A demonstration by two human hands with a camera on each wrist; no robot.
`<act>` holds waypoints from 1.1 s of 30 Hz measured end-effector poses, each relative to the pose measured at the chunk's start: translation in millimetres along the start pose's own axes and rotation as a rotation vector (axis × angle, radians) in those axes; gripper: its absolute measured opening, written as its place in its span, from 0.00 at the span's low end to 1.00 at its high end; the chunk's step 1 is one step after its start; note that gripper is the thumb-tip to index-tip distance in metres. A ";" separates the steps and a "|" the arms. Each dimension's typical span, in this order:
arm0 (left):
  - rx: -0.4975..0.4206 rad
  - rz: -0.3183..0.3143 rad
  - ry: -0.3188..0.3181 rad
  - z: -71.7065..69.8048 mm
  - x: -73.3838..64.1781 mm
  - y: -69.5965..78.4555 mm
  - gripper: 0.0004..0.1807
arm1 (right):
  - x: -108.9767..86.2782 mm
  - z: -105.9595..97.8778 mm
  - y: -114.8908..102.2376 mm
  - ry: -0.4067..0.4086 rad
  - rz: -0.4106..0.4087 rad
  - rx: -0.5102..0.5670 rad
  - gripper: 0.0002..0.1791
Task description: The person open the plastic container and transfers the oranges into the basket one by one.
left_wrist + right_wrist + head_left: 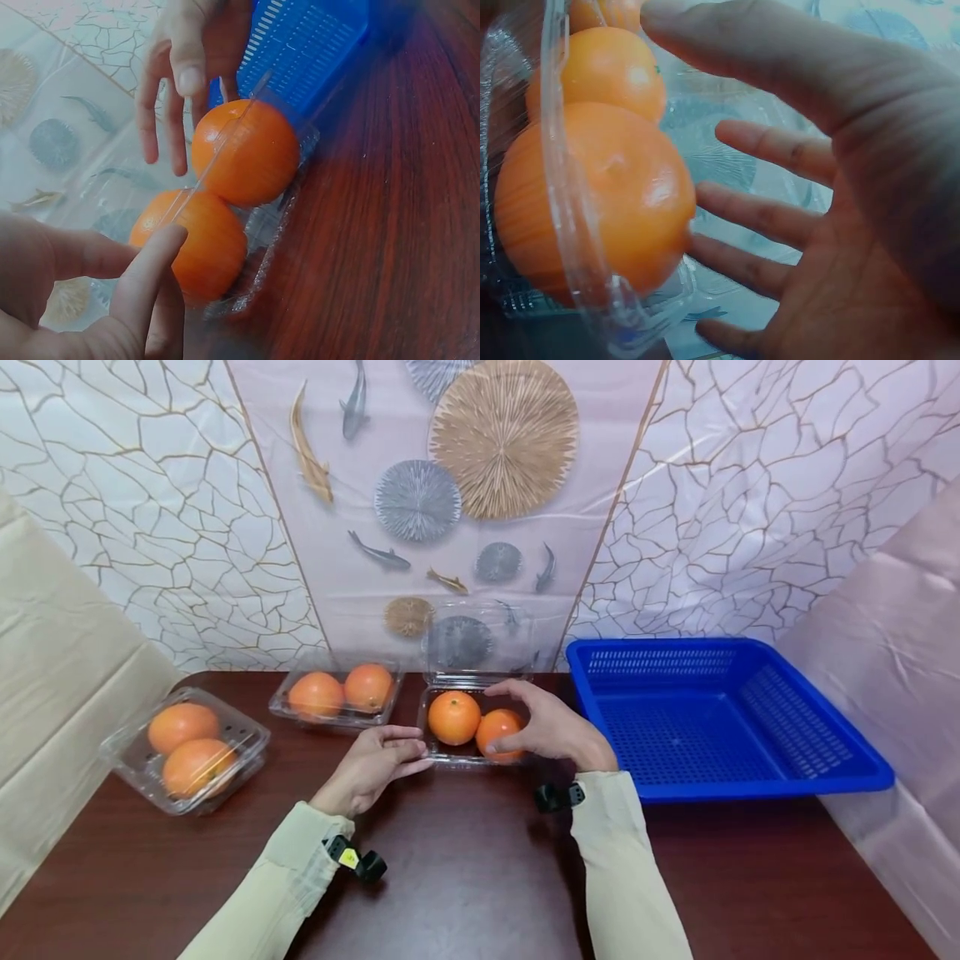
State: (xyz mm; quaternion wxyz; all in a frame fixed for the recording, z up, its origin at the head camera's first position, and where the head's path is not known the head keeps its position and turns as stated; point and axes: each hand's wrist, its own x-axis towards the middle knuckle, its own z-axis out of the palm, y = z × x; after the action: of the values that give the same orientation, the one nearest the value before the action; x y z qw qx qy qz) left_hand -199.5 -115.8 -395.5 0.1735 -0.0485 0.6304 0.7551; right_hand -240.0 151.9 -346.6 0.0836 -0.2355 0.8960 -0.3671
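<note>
A hinged clear plastic container (468, 762) stands in the middle with its lid (480, 643) raised against the backdrop. Two oranges lie side by side in it, a left orange (453, 718) and a right orange (498, 732). My left hand (378, 764) pinches the container's left end between thumb and fingers. Over the right orange hovers my right hand (551, 727), its fingers spread and its thumb in front of the fruit. In the right wrist view, the fingers (765, 214) reach beside the nearest orange (600, 202) without curling round it; contact is unclear.
A blue perforated basket (757, 789) stands at the right. To the left are two closed clear containers with two oranges each, one at the back (341, 720) and one nearer the side (243, 752). Patterned cloth (420, 502) hangs behind the brown table (450, 877).
</note>
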 end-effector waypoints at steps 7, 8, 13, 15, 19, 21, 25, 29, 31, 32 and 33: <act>-0.013 0.008 -0.002 0.9 0.5 0.1 0.26 | 2.8 0.8 -1.1 0.023 0.010 -0.057 0.37; -0.015 0.006 -0.001 0.3 0.3 0.1 0.26 | 3.5 1.7 -1.2 0.019 0.006 -0.058 0.37; -0.017 0.000 -0.004 -2.1 -0.4 -1.1 0.26 | 6.4 7.9 1.1 0.004 0.029 -0.073 0.35; -0.019 -0.004 -0.005 -2.6 -0.3 -2.2 0.26 | 6.8 9.9 2.4 -0.003 0.044 -0.074 0.34; -0.023 -0.008 -0.005 -3.4 0.0 -3.3 0.26 | 7.1 11.2 3.7 -0.013 0.060 -0.079 0.33; -0.023 -0.008 -0.007 -3.3 0.2 -3.3 0.26 | 7.1 10.8 3.5 -0.015 0.069 -0.088 0.33; -0.021 -0.006 -0.007 -2.1 0.7 -2.8 0.26 | 7.7 11.3 3.4 -0.021 0.088 -0.107 0.31; -0.025 -0.008 -0.005 -0.9 1.2 -2.4 0.26 | 8.5 13.7 4.9 -0.031 0.102 -0.122 0.30; -0.028 -0.008 -0.007 -0.4 1.3 -2.4 0.26 | 8.5 15.0 5.5 -0.031 0.108 -0.135 0.30; -0.029 -0.007 -0.008 -0.2 1.4 -2.5 0.26 | 8.5 15.4 5.8 -0.030 0.110 -0.142 0.30; -0.028 -0.007 -0.009 0.1 1.5 -2.6 0.26 | 8.4 15.9 6.2 -0.028 0.110 -0.147 0.30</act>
State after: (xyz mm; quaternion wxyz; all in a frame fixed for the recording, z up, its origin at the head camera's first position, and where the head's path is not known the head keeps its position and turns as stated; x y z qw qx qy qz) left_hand -200.1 -115.0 -398.3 0.1782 -0.0496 0.6187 0.7636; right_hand -244.4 141.8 -362.2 0.0984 -0.1966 0.9309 -0.2917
